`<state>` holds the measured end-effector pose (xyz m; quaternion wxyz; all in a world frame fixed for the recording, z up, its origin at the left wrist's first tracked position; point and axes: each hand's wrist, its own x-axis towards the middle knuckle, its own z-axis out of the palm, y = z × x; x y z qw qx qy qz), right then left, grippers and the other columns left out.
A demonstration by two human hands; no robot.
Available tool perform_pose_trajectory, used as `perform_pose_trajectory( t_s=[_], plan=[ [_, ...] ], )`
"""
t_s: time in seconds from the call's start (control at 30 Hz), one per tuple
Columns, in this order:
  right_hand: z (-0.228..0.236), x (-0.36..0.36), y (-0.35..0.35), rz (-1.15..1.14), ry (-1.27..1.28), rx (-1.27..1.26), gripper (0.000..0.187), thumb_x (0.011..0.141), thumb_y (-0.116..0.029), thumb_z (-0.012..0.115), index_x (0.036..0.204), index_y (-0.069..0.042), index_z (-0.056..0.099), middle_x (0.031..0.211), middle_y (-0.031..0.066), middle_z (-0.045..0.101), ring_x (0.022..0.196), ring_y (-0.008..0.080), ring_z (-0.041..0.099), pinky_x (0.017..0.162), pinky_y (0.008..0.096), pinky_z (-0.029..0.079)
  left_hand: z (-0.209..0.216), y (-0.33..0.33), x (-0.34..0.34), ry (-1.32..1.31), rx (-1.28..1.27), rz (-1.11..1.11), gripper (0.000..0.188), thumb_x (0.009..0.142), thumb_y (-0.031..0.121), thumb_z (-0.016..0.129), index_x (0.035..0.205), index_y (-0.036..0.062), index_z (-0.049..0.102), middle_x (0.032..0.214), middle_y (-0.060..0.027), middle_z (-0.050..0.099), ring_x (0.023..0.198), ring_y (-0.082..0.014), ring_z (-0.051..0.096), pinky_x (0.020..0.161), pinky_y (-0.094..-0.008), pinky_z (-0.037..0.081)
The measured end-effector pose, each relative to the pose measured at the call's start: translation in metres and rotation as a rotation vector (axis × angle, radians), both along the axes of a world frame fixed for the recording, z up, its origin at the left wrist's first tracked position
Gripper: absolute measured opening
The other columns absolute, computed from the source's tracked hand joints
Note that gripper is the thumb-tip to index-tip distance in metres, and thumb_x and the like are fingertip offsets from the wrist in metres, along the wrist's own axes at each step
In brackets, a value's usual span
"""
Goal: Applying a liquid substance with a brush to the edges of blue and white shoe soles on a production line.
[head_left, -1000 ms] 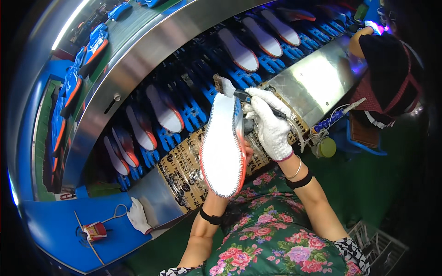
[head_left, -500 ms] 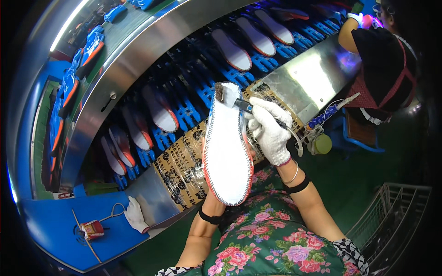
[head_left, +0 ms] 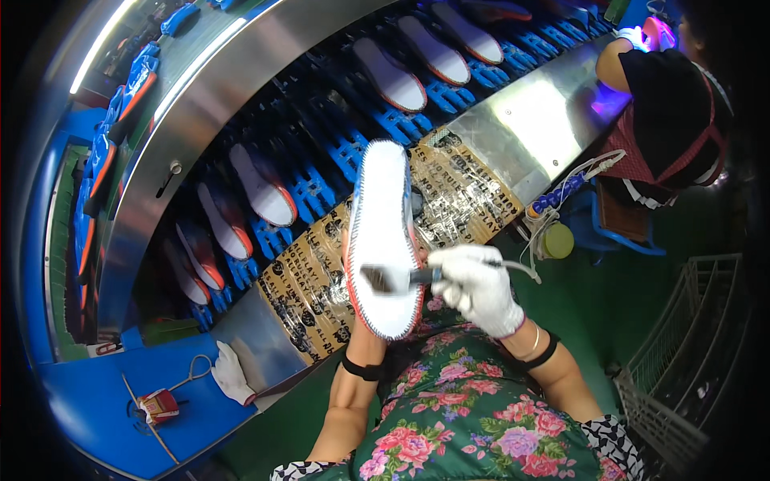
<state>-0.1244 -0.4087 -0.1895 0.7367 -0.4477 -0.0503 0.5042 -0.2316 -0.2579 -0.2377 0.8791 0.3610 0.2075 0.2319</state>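
Note:
A shoe upper (head_left: 385,212) is held sole side up in front of me, its white bottom stitched all round the edge with red-orange sides. My left hand (head_left: 423,254) grips it from beneath, mostly hidden behind it; only bits of fingers show at the edge. My right hand (head_left: 477,293), in a white knitted glove, is closed round the dark handle of a brush (head_left: 383,280). The dark bristles, blurred, lie against the white bottom toward the end nearer me. A pale thin tube (head_left: 517,266) trails from the brush handle.
Behind runs a curved rack of blue holders (head_left: 313,192) bearing several shoe uppers (head_left: 391,76). A taped brown ledge (head_left: 301,297) fronts it. On the blue table (head_left: 88,409) lie a white glove (head_left: 232,374) and a red spool-like object (head_left: 158,406). A co-worker (head_left: 670,112) stands right; a wire cart (head_left: 674,353) stands nearer.
The brush in my right hand has moved from the far end of the bottom to the part nearer me. The shoe upper has shifted slightly left and up.

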Motion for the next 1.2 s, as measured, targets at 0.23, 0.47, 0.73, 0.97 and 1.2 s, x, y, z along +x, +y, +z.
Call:
perform_pose_trajectory(
  t_s=[0.23,0.47,0.73,0.97,1.2],
  plan=[
    [0.025,0.041,-0.010,0.158,-0.131,0.211,0.016,0.086,-0.005,0.066,0.097,0.002,0.075,0.070,0.0086,0.070,0.047,0.0069,0.058,0.040,0.0158,0.038,0.007,0.034,0.011,-0.418,-0.416,-0.361,0.072,0.102,0.059,0.038,0.133,-0.0046,0.053,0.117,-0.0224,0.064,0.102,-0.0314,0.065,0.094,-0.0454,0.053],
    [0.057,0.071,0.012,0.417,-0.462,0.050,0.019,0.080,-0.010,0.073,0.093,0.003,0.077,0.065,0.0047,0.068,0.044,0.0080,0.056,0.037,0.0198,0.037,0.005,0.022,0.013,-0.133,-0.463,-0.059,0.063,0.104,0.050,0.044,0.134,-0.0057,0.049,0.122,-0.0225,0.062,0.099,-0.0305,0.067,0.078,-0.0430,0.059],
    [0.056,0.109,0.022,0.329,-0.941,0.077,0.013,0.084,-0.005,0.075,0.095,0.000,0.077,0.083,0.0068,0.073,0.070,0.0101,0.066,0.063,0.0235,0.053,0.016,0.024,0.012,0.023,-0.674,0.103,0.040,0.108,0.019,0.041,0.149,0.0150,0.042,0.142,-0.0168,0.054,0.119,-0.0300,0.063,0.094,-0.0461,0.060],
    [0.078,0.116,0.001,0.001,-1.042,0.227,0.015,0.087,-0.001,0.070,0.101,0.003,0.075,0.084,0.0081,0.071,0.067,0.0091,0.063,0.057,0.0227,0.048,-0.018,0.030,-0.019,-0.191,-0.438,-0.085,0.075,0.102,0.058,0.040,0.144,-0.0037,0.043,0.123,-0.0284,0.060,0.094,-0.0379,0.066,0.091,-0.0489,0.056],
    [0.050,0.096,0.026,0.418,-0.931,0.108,0.014,0.077,-0.003,0.080,0.090,-0.002,0.078,0.078,0.0056,0.072,0.069,0.0132,0.066,0.062,0.0277,0.052,0.013,0.021,0.011,-0.251,-0.470,-0.059,0.037,0.108,0.025,0.044,0.142,0.0113,0.046,0.143,-0.0151,0.053,0.123,-0.0289,0.060,0.104,-0.0450,0.053]
  ],
)
